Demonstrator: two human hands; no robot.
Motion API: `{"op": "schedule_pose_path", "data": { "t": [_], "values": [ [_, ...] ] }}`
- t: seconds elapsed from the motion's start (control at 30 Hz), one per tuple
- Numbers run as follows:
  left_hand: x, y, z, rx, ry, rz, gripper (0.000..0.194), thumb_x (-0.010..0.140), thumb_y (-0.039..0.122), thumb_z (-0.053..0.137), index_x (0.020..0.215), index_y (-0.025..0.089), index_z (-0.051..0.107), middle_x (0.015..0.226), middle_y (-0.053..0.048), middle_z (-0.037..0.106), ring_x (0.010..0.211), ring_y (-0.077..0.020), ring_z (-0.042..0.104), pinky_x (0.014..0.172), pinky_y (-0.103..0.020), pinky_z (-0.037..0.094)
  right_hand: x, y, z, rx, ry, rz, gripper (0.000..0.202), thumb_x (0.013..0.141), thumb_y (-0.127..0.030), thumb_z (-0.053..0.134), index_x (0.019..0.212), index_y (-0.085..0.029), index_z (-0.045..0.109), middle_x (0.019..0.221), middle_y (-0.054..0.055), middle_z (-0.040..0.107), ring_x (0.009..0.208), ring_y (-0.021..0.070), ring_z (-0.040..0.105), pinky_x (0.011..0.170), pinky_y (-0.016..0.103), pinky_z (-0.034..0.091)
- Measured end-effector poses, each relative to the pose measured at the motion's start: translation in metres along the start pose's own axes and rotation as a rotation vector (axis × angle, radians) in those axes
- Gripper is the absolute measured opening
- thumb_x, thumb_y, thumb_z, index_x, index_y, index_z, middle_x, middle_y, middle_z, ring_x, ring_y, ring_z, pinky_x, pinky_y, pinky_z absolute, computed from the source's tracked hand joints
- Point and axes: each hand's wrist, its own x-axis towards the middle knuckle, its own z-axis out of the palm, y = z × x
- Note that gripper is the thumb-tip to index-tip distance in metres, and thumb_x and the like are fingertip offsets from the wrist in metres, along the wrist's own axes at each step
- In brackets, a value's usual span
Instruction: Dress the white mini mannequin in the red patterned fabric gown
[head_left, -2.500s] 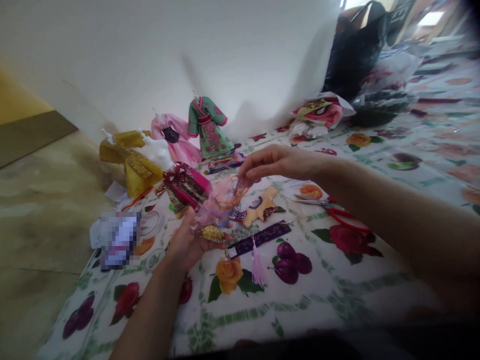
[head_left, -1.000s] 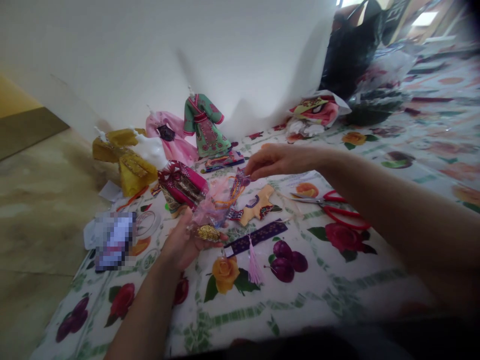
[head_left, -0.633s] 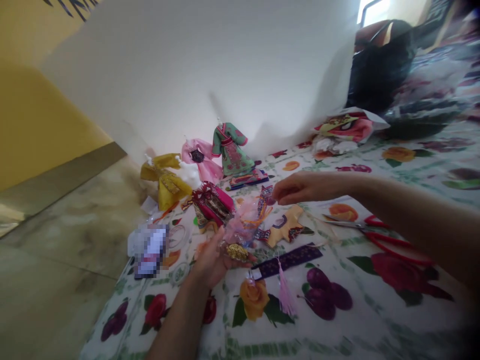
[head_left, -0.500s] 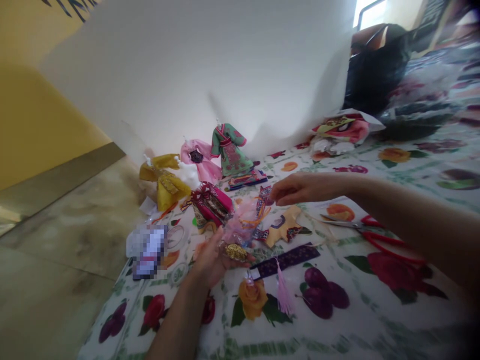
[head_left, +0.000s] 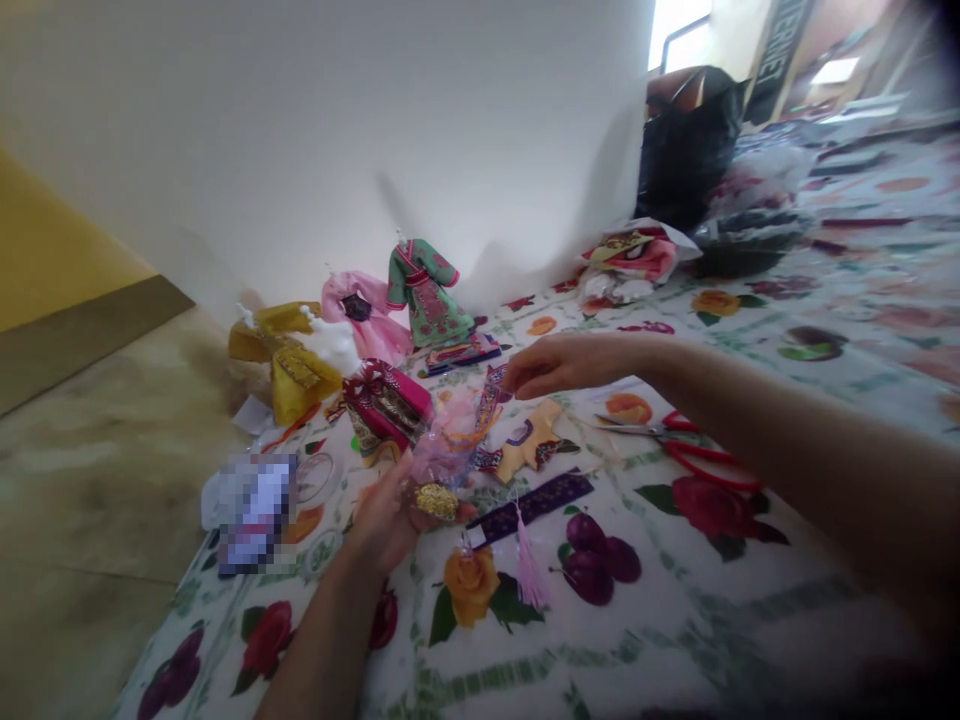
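Work looks midway, the left hand (head_left: 386,520) cradling an unemptied packet (head_left: 441,455), the right hand (head_left: 551,365), at its two o'clock, apparently pinching a patterned strip (head_left: 490,400).

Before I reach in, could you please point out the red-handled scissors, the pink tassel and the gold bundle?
Red-handled scissors (head_left: 657,431), head view: where blades meet handles.
Pink tassel (head_left: 530,568), head view: the middle of its fringe.
Gold bundle (head_left: 436,501), head view: the middle of its visible side.

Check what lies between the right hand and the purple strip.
In the head view, a beige garment-shaped piece lies between the right hand and the purple strip.
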Motion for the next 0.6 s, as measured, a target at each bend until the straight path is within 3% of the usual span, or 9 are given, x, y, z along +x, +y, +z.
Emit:
{"op": "schedule_pose_path", "data": {
  "t": [0.2, 0.43, 0.6],
  "values": [
    [0.001, 0.001, 0.002, 0.027, 0.161, -0.001, 0.031, 0.084, 0.034, 0.065, 0.104, 0.01, 0.07, 0.086, -0.011, 0.076, 0.074, -0.0247, 0.073, 0.069, -0.038, 0.06, 0.001, 0.003, 0.004, 0.004, 0.008, 0.026, 0.032, 0.09, -0.037, 0.058, 0.115, -0.02, 0.069, 0.107, 0.006, 0.071, 0.096, 0.0209, 0.064, 0.083, 0.032, 0.048],
    [0.005, 0.004, -0.009, 0.102, 0.273, 0.138, 0.025, 0.067, 0.027, 0.082, 0.086, 0.013, 0.073, 0.08, -0.003, 0.075, 0.07, -0.0138, 0.067, 0.062, -0.021, 0.053, 0.005, 0.006, 0.007, -0.011, -0.015, 0.042, 0.037, 0.089, -0.037, 0.057, 0.116, -0.014, 0.067, 0.108, 0.009, 0.07, 0.096, 0.0214, 0.064, 0.083, 0.033, 0.049],
    [0.005, 0.011, -0.017, 0.186, 0.307, 0.287, 0.02, 0.063, 0.026, 0.084, 0.074, 0.014, 0.072, 0.068, 0.001, 0.069, 0.064, -0.0092, 0.061, 0.062, -0.017, 0.049, 0.006, 0.006, 0.008, -0.042, -0.014, 0.04, 0.036, 0.09, -0.037, 0.056, 0.112, -0.012, 0.067, 0.104, 0.01, 0.07, 0.09, 0.0201, 0.063, 0.079, 0.032, 0.049]
  ]
}}
